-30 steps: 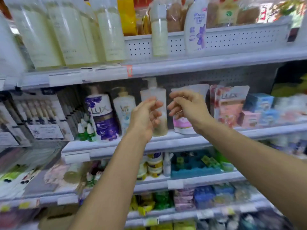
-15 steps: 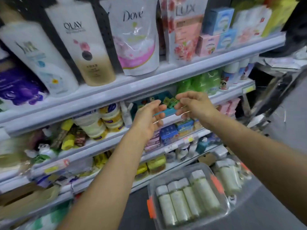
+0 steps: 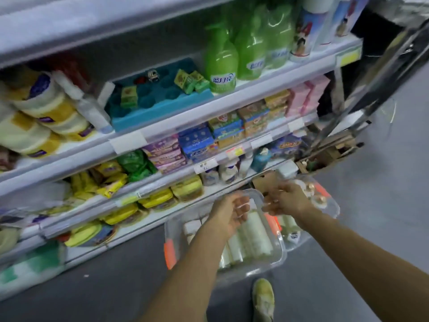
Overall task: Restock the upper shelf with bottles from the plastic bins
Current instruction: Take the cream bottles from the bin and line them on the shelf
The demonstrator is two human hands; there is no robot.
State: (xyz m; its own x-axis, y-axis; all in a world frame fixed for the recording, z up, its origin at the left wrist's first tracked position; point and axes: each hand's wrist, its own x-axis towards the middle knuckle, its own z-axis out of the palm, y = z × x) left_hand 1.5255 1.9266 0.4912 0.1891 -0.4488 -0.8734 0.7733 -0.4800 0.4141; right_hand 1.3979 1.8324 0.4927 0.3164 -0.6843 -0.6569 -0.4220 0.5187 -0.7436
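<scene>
1. Reaching down toward the floor, both hands hang over the near bin (image 3: 282,246), a clear plastic tub with orange latches (image 3: 170,254) that sits on the grey floor just in front of the lowest shelf.
2. The left hand (image 3: 228,213) is empty, its fingers loosely curled and apart, poised above the bottles (image 3: 251,240).
3. The right hand (image 3: 286,201) is also empty, fingers relaxed and slightly bent, above the gap between this bin and a second bin (image 3: 334,209) behind it.
4. The bottles lie on their sides in a row in the near bin, pale with white caps; a few more show in the second bin, too blurred to count.
5. They look like full plastic bottles: I judge them moderately heavy, stiff-walled and smooth, so likely slippery under a light pinch.
6. The best hold is probably a full wrap round the body near the middle, where the weight balances, not the cap, which could twist or pop.
7. Packed side by side, they leave little finger room; lifting an end bottle first seems easiest.
8. The upper shelf is out of view here, so the target spot cannot be judged.
</scene>
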